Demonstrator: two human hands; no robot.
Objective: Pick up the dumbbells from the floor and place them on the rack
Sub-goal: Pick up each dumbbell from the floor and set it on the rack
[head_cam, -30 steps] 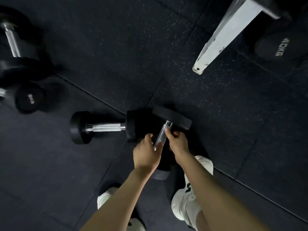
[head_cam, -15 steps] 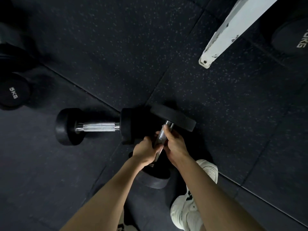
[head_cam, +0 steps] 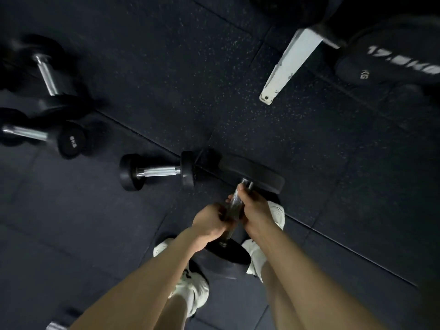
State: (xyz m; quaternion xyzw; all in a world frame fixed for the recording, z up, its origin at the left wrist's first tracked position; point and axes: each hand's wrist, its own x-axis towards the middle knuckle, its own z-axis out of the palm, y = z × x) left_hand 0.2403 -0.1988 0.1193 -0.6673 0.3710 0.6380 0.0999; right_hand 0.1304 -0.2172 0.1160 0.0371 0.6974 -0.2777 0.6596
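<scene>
A heavy black dumbbell (head_cam: 256,173) with a chrome handle hangs off the floor in front of my legs, one head far, one head near my shoes. My left hand (head_cam: 210,226) and my right hand (head_cam: 253,208) are both closed around its handle, side by side. A smaller black dumbbell (head_cam: 157,172) lies on the floor just left of it. Two more dumbbells lie at the far left, one marked with a weight (head_cam: 69,140), one behind it (head_cam: 46,75). The white foot of the rack (head_cam: 285,65) reaches in from the upper right.
Big black dumbbell heads (head_cam: 390,60) marked in KG rest on the rack at the upper right. My white shoes (head_cam: 192,291) stand on black rubber floor tiles (head_cam: 166,55). A chrome handle end (head_cam: 54,326) shows at the bottom left edge.
Both hands went from touching the handle to gripping it fully, and the heavy dumbbell has come up off the floor. The view has pulled back, showing more dumbbells at left and the rack.
</scene>
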